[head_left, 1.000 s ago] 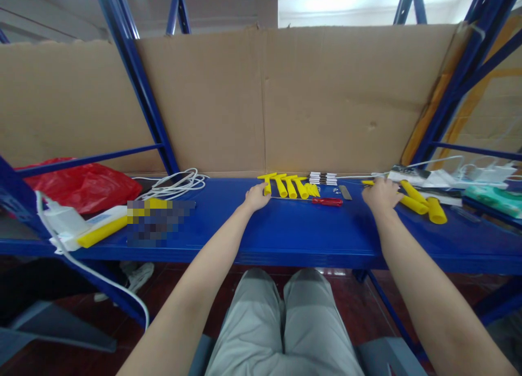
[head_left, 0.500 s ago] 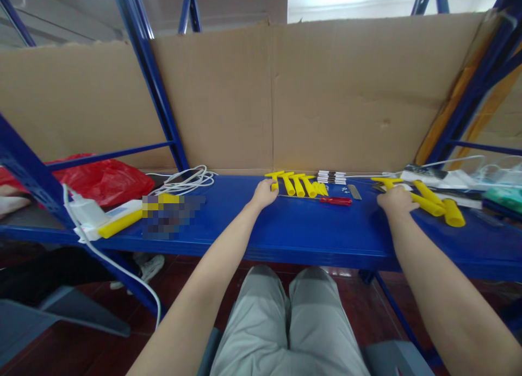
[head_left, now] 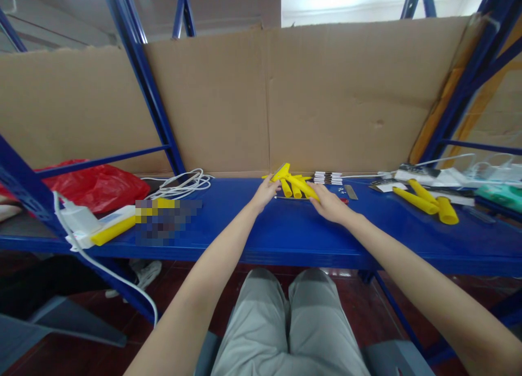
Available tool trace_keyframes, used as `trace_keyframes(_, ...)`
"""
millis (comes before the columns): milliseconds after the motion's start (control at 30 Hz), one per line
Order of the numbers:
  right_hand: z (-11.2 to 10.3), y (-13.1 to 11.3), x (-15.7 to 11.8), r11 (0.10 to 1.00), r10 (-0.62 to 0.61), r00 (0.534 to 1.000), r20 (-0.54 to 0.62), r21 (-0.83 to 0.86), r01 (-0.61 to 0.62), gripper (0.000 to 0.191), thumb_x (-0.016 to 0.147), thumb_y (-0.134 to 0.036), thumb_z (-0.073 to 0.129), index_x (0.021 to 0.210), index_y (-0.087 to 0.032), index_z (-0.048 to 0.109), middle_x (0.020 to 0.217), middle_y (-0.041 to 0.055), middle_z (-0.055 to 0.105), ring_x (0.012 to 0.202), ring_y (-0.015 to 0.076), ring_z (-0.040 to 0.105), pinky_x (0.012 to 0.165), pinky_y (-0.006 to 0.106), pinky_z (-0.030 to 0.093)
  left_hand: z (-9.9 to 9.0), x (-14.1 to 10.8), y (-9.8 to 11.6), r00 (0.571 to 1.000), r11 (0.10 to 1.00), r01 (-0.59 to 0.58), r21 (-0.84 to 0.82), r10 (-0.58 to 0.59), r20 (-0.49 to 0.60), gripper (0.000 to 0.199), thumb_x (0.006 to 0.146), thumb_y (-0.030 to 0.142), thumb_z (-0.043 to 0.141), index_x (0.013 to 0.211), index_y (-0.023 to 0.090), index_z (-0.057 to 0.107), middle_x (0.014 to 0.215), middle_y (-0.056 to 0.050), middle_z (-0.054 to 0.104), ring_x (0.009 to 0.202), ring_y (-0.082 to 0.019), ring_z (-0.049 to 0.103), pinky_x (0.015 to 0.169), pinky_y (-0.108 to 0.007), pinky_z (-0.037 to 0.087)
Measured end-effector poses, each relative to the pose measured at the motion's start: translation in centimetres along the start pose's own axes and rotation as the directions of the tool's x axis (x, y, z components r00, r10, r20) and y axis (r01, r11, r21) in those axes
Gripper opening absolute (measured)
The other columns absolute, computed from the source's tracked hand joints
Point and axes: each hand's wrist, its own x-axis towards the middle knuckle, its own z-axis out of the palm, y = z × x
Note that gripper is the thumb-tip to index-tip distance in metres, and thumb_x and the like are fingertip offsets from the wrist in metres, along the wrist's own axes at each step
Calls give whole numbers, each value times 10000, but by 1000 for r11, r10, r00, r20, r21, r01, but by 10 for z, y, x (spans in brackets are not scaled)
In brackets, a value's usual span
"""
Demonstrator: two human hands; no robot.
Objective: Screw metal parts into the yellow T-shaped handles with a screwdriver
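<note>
A yellow T-shaped scraper (head_left: 302,187) is held tilted above the bench between my hands. My right hand (head_left: 329,204) is closed around the end of its round handle. At its wide head, the fingers of my left hand (head_left: 267,192) are closed on the edge. Behind and below it several like yellow scrapers (head_left: 286,189) lie in a row, partly covered. A screwdriver (head_left: 345,201) lies in front of the row, its red handle mostly hidden by my right hand. Beyond that hand are a flat metal blade (head_left: 350,192) and small white stacked packs (head_left: 328,178).
More yellow scrapers (head_left: 447,211) lie on the right of the blue bench (head_left: 261,229). At the left are a white power strip (head_left: 118,218), a coiled white cable (head_left: 183,186) and a red plastic bag (head_left: 101,186). A cardboard panel (head_left: 326,93) closes off the back. Another person's shoe (head_left: 149,274) shows below.
My right hand has moved left from the scrapers at the right, bringing one to my left hand. My left hand now touches that scraper's head instead of the row.
</note>
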Motion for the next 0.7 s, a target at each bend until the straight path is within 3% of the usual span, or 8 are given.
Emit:
trace_keyframes(100, 1, -14, -3, 999, -35, 998, 56, -29, 37, 509, 899, -307, 402, 1381, -148, 433, 1317, 194, 539, 1217, 322, 524, 995, 505, 440, -3, -4, 4, 994, 985, 111, -128, -112, 4, 526, 869, 143, 565, 1368, 164, 397, 1043, -119, 721, 910, -160, 698, 817, -277, 533)
trace_keyframes(233, -6, -31, -7, 982, -102, 971, 216, -133, 133, 472, 901, -320, 431, 1345, -178, 506, 1204, 167, 604, 997, 285, 638, 870, 437, 515, -4, -9, 9, 968, 939, 230, -254, -247, -34, 456, 867, 97, 564, 1302, 116, 427, 792, -87, 714, 699, -152, 705, 768, -292, 558)
trace_keyframes(333, -9, -42, -8, 954, -160, 945, 286, -200, 222, 456, 901, -313, 450, 1328, -171, 528, 1126, 156, 618, 902, 254, 646, 766, 371, 530, -4, -12, 12, 954, 916, 260, -307, -293, -68, 320, 891, 101, 528, 1208, 82, 485, 633, -35, 641, 563, -140, 670, 731, -300, 570)
trace_keyframes(500, -10, -48, -7, 914, -221, 931, 292, -271, 302, 459, 911, -402, 471, 1284, -146, 550, 1079, 152, 621, 901, 237, 627, 714, 318, 501, -3, -16, 18, 950, 913, 244, -327, -292, -107, 224, 896, 84, 473, 1115, 79, 524, 529, 7, 565, 471, -126, 631, 607, -249, 567)
trace_keyframes(700, -14, -53, -7, 889, -287, 921, 264, -285, 359, 603, 892, -586, 431, 1221, -108, 595, 1042, 175, 656, 889, 278, 633, 752, 374, 483, -3, -17, 20, 952, 912, 245, -329, -291, -97, 259, 872, 33, 426, 1103, 79, 533, 490, 18, 541, 423, -108, 592, 514, -193, 529)
